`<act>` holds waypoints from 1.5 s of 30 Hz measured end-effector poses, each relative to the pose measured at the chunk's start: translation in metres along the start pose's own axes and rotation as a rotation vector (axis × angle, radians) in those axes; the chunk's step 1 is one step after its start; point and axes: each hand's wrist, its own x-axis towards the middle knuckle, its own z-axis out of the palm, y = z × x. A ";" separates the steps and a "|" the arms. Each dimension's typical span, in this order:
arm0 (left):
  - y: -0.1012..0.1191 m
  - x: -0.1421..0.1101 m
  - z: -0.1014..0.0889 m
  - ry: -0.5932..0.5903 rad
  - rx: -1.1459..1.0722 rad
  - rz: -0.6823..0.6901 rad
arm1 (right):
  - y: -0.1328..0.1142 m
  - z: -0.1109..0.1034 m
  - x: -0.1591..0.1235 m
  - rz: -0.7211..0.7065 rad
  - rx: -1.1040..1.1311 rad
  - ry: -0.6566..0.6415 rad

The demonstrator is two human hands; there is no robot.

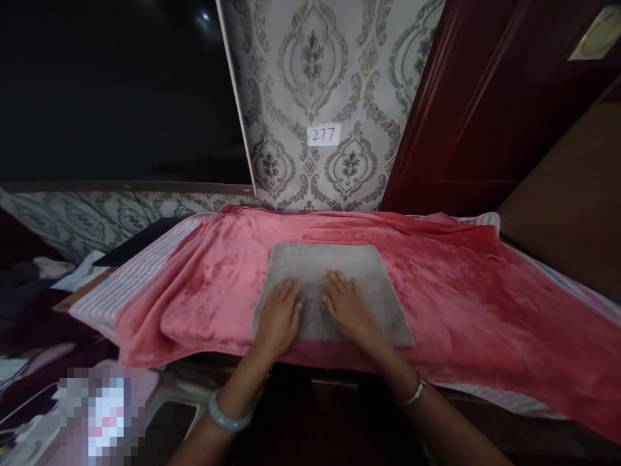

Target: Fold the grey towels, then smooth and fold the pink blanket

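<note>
Your left hand [279,317] and right hand [349,307] lie palm down on the grey cloth [311,314], fingers extended, gripping nothing; fingertips are blurred. The step in hand appears to be smoothing. The next move, in judgement, calls for even, light pressure toward the edges. The cloth, a near-rectangular piece with short, soft-looking nap, lies flat on the rumpled pink-red plush blanket [218,278]; a striped sheet [140,278] shows beneath.
</note>
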 end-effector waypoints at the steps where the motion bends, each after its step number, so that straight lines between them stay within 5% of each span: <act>1: -0.006 0.004 0.001 -0.006 0.089 -0.044 | -0.012 0.002 0.001 -0.059 0.020 -0.011; 4: -0.016 0.006 0.009 -0.101 0.246 -0.057 | -0.037 0.012 0.004 -0.154 0.051 -0.056; 7: -0.018 0.000 0.018 -0.135 0.292 -0.034 | -0.031 0.022 0.000 -0.162 0.046 -0.053; 15: -0.024 -0.002 0.025 -0.099 0.281 -0.020 | 0.078 0.027 -0.037 0.199 -0.102 -0.005; 19: -0.031 -0.006 0.028 -0.068 0.246 -0.019 | 0.111 0.027 -0.047 0.282 -0.138 0.007; 23: -0.033 0.010 0.016 -0.108 0.162 -0.042 | 0.104 0.012 -0.020 0.249 -0.124 0.045; 28: -0.019 0.083 -0.010 -0.150 0.159 -0.101 | 0.056 -0.013 0.056 0.095 -0.065 0.013; 33: -0.021 0.140 0.011 -0.189 0.229 -0.117 | 0.030 -0.003 0.107 0.005 -0.030 -0.011; 38: -0.039 0.140 0.044 -0.194 0.277 -0.080 | 0.049 0.018 0.111 0.015 -0.026 -0.004; 45: -0.039 0.142 0.043 -0.205 0.280 -0.076 | 0.115 0.011 0.099 0.315 -0.080 0.068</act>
